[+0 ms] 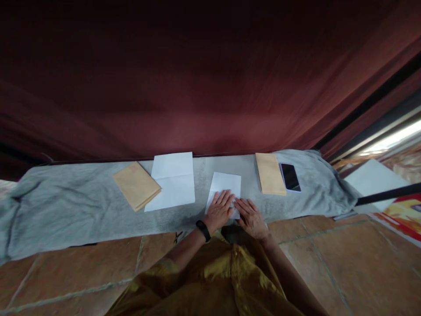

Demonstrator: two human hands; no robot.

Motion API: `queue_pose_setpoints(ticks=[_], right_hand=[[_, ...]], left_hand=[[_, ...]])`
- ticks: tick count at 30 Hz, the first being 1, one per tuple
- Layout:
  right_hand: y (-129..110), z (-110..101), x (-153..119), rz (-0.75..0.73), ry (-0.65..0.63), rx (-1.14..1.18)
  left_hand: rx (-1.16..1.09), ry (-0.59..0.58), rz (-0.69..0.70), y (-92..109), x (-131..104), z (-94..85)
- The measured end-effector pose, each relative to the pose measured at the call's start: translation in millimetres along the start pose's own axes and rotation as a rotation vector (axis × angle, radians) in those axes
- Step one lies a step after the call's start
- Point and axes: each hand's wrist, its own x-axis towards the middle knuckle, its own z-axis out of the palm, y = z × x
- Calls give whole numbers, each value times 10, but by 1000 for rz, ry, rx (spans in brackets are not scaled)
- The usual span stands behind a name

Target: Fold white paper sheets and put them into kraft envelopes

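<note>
A white sheet of paper [226,181], which looks folded, lies in front of me on the grey cloth. My left hand [219,207] rests flat on it with the fingers stretched out, a black band around the wrist. Close beside it, my right hand [251,218] lies with its fingertips on the paper's right edge, fingers extended. The two hands almost touch. To the left is a larger white sheet [176,184] with a crease across it. A stack of brown envelopes [135,184] overlaps that sheet's left side.
A second stack of brown envelopes [271,173] lies to the right, with a phone [290,177] beside it. The grey cloth [82,202] covers a long narrow surface against a dark red curtain-like wall [197,87]. Tiled floor [98,263] shows in front. A black bar [388,194] stands at the right.
</note>
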Motion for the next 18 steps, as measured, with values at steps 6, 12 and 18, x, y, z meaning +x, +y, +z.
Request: queue_pose_setpoints(ticks=[6,12,18], right_hand=[[-11,17,-52,20,-24,3],[87,12,-62,25,-32,99],[114,86,45,89,106,248]], left_hand=[[-21,-25,9,-32,-2,-19],[0,-17,7,-47,-28,-55],[66,-30,14,-25,-29,-57]])
